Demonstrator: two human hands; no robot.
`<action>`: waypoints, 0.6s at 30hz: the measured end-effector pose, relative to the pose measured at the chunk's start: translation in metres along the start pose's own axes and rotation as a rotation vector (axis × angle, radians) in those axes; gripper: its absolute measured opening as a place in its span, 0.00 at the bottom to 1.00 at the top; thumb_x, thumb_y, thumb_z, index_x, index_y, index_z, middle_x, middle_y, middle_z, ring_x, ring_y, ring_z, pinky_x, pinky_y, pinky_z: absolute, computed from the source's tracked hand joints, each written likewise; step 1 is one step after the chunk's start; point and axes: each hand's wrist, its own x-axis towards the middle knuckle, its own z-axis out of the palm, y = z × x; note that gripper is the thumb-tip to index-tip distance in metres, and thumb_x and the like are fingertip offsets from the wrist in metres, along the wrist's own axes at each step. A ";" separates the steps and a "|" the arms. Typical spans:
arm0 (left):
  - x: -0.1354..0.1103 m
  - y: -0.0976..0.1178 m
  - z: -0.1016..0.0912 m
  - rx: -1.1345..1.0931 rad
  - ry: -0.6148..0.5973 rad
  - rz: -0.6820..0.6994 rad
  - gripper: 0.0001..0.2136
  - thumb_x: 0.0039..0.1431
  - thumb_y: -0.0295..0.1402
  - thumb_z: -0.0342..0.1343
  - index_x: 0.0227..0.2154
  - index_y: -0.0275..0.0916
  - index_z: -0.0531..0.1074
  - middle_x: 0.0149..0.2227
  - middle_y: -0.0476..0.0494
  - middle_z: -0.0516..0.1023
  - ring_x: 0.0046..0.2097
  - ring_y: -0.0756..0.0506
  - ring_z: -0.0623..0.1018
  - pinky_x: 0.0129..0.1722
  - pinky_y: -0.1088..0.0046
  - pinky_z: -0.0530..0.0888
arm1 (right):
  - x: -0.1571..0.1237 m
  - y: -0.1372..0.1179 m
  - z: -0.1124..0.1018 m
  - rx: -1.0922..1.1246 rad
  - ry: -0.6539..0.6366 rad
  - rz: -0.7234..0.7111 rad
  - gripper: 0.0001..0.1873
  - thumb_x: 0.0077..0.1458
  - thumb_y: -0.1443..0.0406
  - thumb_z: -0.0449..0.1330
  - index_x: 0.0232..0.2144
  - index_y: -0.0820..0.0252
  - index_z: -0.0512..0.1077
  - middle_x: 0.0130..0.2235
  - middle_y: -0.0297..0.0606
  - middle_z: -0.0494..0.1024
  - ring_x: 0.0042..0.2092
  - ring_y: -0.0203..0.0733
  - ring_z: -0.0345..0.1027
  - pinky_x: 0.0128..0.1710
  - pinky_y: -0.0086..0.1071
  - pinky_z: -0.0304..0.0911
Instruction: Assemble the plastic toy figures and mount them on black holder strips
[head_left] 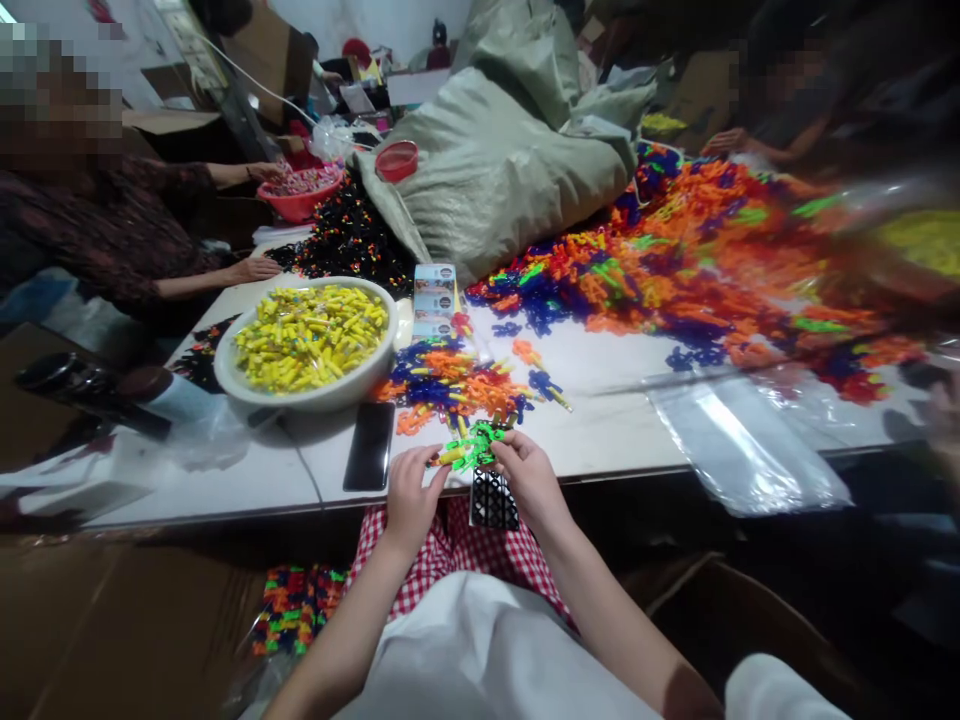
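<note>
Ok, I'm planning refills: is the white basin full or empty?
Full, or close to it: yellow pieces are heaped across the white basin, hiding its floor and coming up near its rim.

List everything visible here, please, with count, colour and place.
Toy: one, green, between hands
Stick: one, yellow, beside toy
Patterned item: one, black and white, below hands
Phone: one, black, beside basin
Basin: one, white, table's left
Small pieces: many, yellow, in basin
Small pile: one, multicoloured, before hands
Large heap: one, multicoloured, right
Dark pieces: many, mostly black, behind basin
Sack: at least one, greyish, back
Bowl: one, red, back left
Clear bags: count unclear, transparent, right
Table: one, white, centre
Other people: at least two, left and right
Left hand: one, at stick
Right hand: one, at toy
</note>
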 end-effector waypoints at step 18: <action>0.029 -0.016 0.076 -0.434 -0.221 -0.432 0.08 0.51 0.33 0.55 0.32 0.37 0.76 0.32 0.45 0.78 0.34 0.48 0.76 0.35 0.73 0.71 | 0.010 0.060 -0.070 -1.191 -0.179 -0.555 0.09 0.52 0.67 0.55 0.37 0.57 0.71 0.44 0.42 0.73 0.48 0.48 0.63 0.47 0.45 0.59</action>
